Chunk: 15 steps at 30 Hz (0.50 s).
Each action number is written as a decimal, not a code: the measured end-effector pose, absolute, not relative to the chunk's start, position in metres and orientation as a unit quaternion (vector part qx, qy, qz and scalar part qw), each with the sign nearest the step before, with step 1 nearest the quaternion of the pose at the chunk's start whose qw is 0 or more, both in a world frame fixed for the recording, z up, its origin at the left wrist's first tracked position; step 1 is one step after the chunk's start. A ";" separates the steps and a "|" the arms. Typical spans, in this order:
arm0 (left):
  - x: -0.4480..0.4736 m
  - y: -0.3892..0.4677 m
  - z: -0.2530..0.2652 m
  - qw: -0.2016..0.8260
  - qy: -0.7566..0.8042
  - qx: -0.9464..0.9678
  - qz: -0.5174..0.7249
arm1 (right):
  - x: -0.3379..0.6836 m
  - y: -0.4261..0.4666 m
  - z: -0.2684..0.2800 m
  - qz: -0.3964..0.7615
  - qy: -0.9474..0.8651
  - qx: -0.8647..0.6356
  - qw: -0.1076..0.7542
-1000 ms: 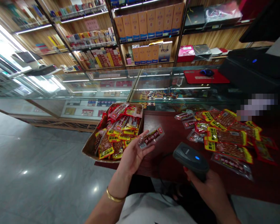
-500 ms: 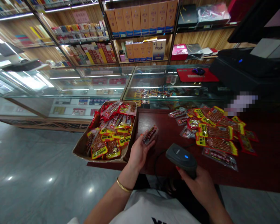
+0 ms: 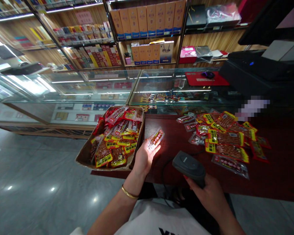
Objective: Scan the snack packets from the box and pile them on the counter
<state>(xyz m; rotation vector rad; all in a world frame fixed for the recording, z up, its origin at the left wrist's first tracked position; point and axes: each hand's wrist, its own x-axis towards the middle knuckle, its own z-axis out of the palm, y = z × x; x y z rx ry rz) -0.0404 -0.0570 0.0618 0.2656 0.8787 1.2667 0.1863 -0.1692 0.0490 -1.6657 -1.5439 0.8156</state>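
My left hand (image 3: 145,158) holds a small snack packet (image 3: 155,139) with a red label, tilted over the counter. Bright light falls across the packet and my fingers. In my right hand (image 3: 210,192) is a dark grey barcode scanner (image 3: 189,165), its head facing the packet across a short gap. Left of my left hand stands an open cardboard box (image 3: 84,160) full of yellow, red and clear snack packets (image 3: 119,156). A loose pile of similar packets (image 3: 226,138) lies on the counter to the right of the scanner.
The dark red wooden counter (image 3: 166,125) meets a glass display case (image 3: 161,81) at the back. On the glass lie a red mouse pad (image 3: 196,79) and a mouse (image 3: 208,75). A black register machine (image 3: 250,75) stands at right. Behind are shelves with boxed goods (image 3: 152,21).
Light now shines on the packet in my left hand, and the scanner's blue indicator light no longer shows. My hands have hardly moved.
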 end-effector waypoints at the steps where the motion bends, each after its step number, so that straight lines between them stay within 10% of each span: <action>1: -0.040 -0.057 0.061 0.711 0.396 0.119 0.569 | 0.186 -0.170 0.049 0.318 -0.598 -0.644 0.355; 15: -0.039 -0.057 0.055 0.699 0.423 0.163 0.552 | 0.188 -0.171 0.049 0.325 -0.578 -0.644 0.382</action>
